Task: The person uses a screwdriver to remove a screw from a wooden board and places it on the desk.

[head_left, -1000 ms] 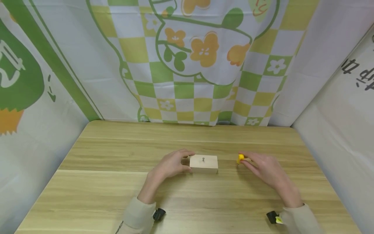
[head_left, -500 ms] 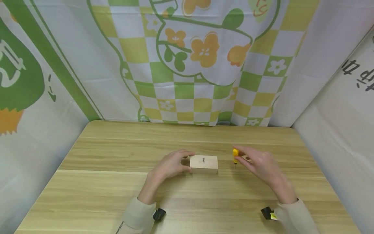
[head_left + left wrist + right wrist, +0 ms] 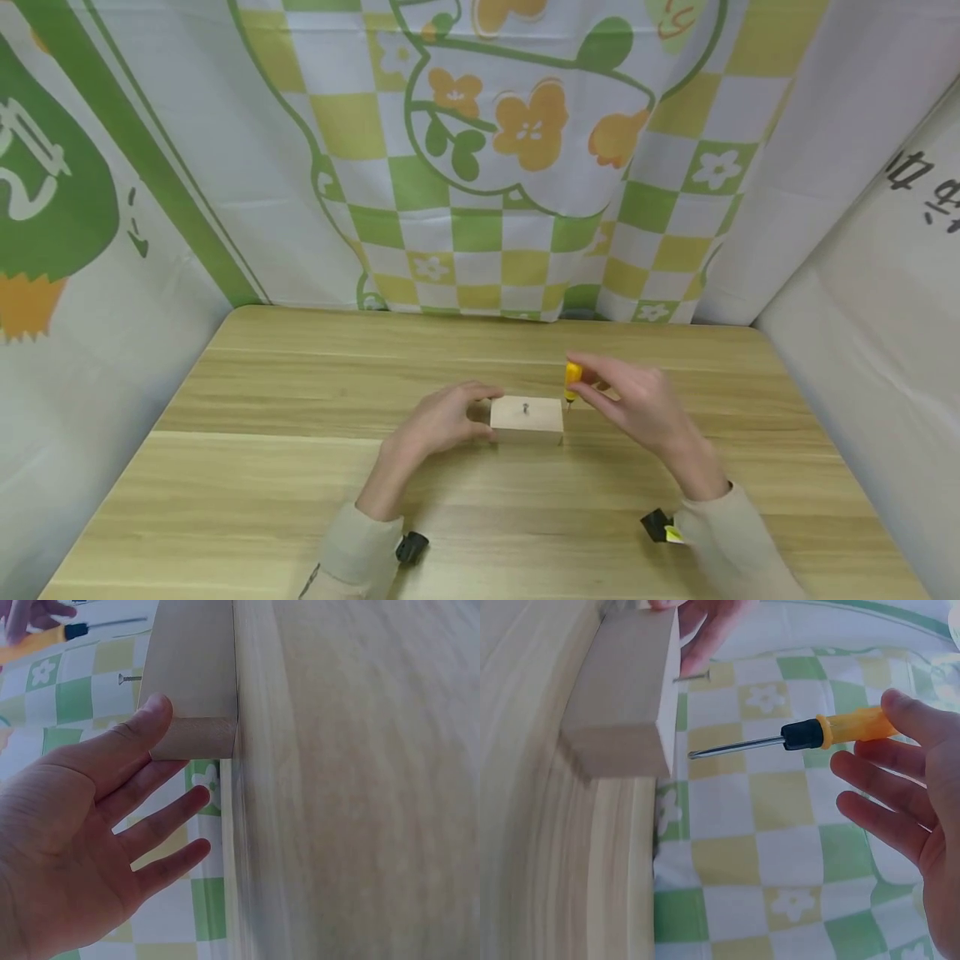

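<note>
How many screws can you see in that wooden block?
1: the screw stands up from the top of the wooden block, near its middle. Any on the underside would be hidden.

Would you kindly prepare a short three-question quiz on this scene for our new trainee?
1. Which hand holds the yellow-handled screwdriver?
2. True or false: the screw is sunk flush into the wooden block.
3. Where is the screwdriver's tip?
A) Seated on the screw's head
B) Apart from the screw
C) Pressed against the tabletop

Key:
1. The right hand.
2. False; the screw sticks up from the block's upper face.
3. B.
</note>
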Demonstrator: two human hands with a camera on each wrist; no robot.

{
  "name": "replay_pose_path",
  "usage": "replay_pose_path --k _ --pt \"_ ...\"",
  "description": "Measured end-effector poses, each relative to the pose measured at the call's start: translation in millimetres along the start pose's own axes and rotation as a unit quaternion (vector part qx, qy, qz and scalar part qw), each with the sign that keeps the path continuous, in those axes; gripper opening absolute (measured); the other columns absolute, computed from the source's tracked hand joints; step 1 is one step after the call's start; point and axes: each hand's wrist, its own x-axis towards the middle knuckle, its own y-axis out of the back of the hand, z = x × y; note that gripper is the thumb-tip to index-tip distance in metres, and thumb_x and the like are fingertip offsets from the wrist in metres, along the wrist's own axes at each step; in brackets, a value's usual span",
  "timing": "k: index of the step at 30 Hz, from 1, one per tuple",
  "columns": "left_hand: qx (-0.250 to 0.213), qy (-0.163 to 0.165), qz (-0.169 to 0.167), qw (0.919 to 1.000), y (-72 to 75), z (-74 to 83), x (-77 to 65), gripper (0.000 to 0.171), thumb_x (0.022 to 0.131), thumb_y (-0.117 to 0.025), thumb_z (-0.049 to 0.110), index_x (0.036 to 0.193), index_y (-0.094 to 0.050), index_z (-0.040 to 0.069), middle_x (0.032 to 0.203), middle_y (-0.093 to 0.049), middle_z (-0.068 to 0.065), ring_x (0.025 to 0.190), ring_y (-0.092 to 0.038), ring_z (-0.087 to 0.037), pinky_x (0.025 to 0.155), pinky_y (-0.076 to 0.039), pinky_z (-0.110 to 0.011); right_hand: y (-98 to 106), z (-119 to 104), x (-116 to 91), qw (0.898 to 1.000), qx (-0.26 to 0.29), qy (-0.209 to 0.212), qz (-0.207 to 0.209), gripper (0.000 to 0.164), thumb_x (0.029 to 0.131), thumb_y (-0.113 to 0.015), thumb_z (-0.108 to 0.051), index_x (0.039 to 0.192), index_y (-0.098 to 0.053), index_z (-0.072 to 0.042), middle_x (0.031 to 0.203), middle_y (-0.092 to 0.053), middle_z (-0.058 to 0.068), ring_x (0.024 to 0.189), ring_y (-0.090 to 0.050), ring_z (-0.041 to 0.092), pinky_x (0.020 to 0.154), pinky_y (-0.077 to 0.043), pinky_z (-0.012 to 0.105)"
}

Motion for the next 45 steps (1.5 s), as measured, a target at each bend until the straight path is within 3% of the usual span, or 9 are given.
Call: replay_pose_path --k 15,23,32,45 --pt "-0.007 0.002 -0.004 1.0 2.4 -0.1 3.6 0.06 0.082 -0.082 0.031 0.137 -0.06 0.025 0.142 -0.058 0.0 0.128 -0.057 -0.026 0.107 -0.045 -0.052 -15.9 -10.4 29.9 0.998 0.057 0.018 0.014 0.051 0.07 -0.083 0.005 0.117 -0.065 0.002 0.091 -0.074 0.009 0.073 -0.072 0.015 0.064 -0.058 0.017" --pt "-0.012 0.006 -0.008 0.9999 1.7 -1.2 4.1 0.062 0.081 -0.082 0.032 0.138 -0.059 0.027 0.143 -0.058 0.002 0.128 -0.057 -0.025 0.106 -0.045 -0.054 -23.1 -11.7 35.5 0.997 0.07 0.034 0.025 0.046 0.073 -0.082 0.005 0.116 -0.066 0.002 0.09 -0.075 0.009 0.072 -0.073 0.015 0.063 -0.058 0.017" --pt "-0.015 -0.001 -0.006 0.9999 0.8 -0.1 2.8 0.064 0.081 -0.082 0.033 0.139 -0.059 0.024 0.143 -0.057 0.002 0.128 -0.057 -0.026 0.107 -0.045 -0.052 -28.3 -15.0 36.0 0.997 0.076 0.005 0.008 0.042 0.076 -0.082 0.002 0.114 -0.066 0.002 0.091 -0.075 0.008 0.074 -0.073 0.014 0.066 -0.057 0.013" --pt "-0.015 -0.007 -0.004 0.9999 0.8 -1.9 1.6 0.063 0.082 -0.082 0.032 0.139 -0.059 0.023 0.142 -0.059 0.002 0.127 -0.058 -0.026 0.106 -0.046 -0.05 -37.3 -24.4 37.0 0.996 0.059 -0.034 0.055 0.042 0.073 -0.084 0.003 0.109 -0.062 0.001 0.079 -0.072 0.007 0.064 -0.068 0.011 0.059 -0.056 0.016"
